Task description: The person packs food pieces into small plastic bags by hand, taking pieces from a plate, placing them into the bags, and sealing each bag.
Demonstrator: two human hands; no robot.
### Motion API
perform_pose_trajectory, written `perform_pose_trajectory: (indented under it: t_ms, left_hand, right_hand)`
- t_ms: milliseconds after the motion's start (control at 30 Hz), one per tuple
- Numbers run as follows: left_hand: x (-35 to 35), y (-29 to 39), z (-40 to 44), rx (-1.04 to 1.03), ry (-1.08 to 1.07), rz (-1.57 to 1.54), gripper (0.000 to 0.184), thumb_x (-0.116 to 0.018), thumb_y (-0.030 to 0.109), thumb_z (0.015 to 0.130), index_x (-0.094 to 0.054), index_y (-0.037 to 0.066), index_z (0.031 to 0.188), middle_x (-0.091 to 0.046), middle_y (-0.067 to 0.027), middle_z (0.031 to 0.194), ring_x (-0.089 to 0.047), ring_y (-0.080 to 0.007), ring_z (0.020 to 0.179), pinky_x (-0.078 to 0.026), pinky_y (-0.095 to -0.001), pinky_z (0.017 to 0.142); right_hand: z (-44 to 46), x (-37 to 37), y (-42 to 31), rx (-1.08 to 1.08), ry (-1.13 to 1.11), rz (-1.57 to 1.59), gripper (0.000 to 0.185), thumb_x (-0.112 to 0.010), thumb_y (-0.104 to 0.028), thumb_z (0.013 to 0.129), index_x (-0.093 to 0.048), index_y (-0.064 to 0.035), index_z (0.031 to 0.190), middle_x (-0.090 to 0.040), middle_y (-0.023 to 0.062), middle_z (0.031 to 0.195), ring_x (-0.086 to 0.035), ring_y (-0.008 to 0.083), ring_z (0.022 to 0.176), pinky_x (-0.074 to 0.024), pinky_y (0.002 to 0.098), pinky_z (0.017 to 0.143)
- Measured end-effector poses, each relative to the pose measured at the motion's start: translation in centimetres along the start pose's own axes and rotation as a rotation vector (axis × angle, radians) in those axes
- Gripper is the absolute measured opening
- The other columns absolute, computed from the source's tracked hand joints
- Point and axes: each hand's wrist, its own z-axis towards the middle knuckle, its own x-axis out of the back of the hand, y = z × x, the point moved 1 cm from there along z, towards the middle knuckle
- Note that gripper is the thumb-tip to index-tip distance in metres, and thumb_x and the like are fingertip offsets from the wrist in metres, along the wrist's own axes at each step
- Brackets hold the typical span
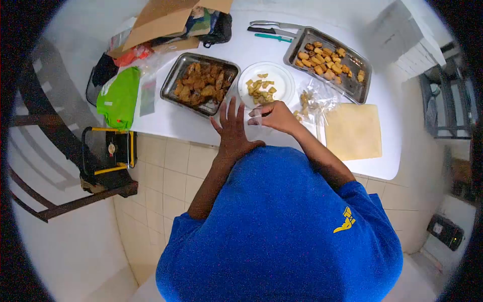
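Note:
At the table's near edge, my left hand has its fingers spread, with clear plastic against it. My right hand is closed, thumb and fingers pinching a thin clear plastic bag between the two hands. Just beyond them stands a white plate with pale cut chunks on it. Left of the plate, a metal tray holds browned, cooked-looking pieces. Beside my right forearm lies another clear plastic bag with pale chunks in or around it.
A second metal tray with golden fried pieces sits back right, several knives beside it. A tan board lies at right. Back left are a cardboard box and a green bag.

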Motion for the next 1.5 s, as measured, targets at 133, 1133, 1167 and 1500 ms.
perform_pose_trajectory:
  t_ms: [133,1133,1167,1500]
  left_hand:
    - [-1.7,-1.3,-1.2,0.096,0.143,0.059,0.104,-0.078,0.034,0.057,-0.018,0.007,0.138,-0.027,-0.0071,0.139,-0.009,-0.0314,0.134,0.004,-0.0634,0.099]
    - [-2.2,-8.8,-2.5,0.486,0.21,-0.032,0.097,-0.069,0.019,0.065,-0.01,0.009,0.142,-0.045,-0.0075,0.119,-0.029,-0.0258,0.124,0.0,-0.0624,0.099]
    - [-2.2,-9.1,-2.4,0.473,0.207,-0.028,0.097,-0.069,0.019,0.065,-0.009,0.01,0.142,-0.045,-0.0071,0.118,-0.029,-0.0256,0.124,0.0,-0.0627,0.099]
    - [-2.1,-9.5,-0.8,0.475,0.187,-0.02,0.096,-0.067,0.018,0.066,-0.01,0.01,0.142,-0.046,-0.006,0.114,-0.031,-0.0242,0.121,-0.002,-0.0644,0.098]
  right_hand:
    - [-0.1,-1.7,-0.3,-0.011,0.018,0.018,0.036,-0.077,-0.032,0.066,-0.07,-0.0039,0.088,-0.067,0.0116,0.086,-0.062,0.0165,0.075,-0.0474,0.027,0.068]
    - [10.4,0.4,14.2,0.155,0.323,-0.521,0.026,-0.068,-0.022,0.068,-0.066,-0.0043,0.086,-0.06,0.0132,0.094,-0.056,0.0296,0.083,-0.045,0.0393,0.076]
    - [10.3,0.4,14.2,0.211,0.3,-0.489,0.025,-0.068,-0.021,0.068,-0.066,-0.0042,0.086,-0.061,0.0125,0.094,-0.056,0.0297,0.086,-0.0443,0.0395,0.076]
    - [10.7,1.0,14.0,0.173,0.277,-0.697,0.025,-0.066,-0.019,0.069,-0.067,-0.0072,0.09,-0.059,0.0141,0.1,-0.053,0.0298,0.096,-0.0424,0.0396,0.084]
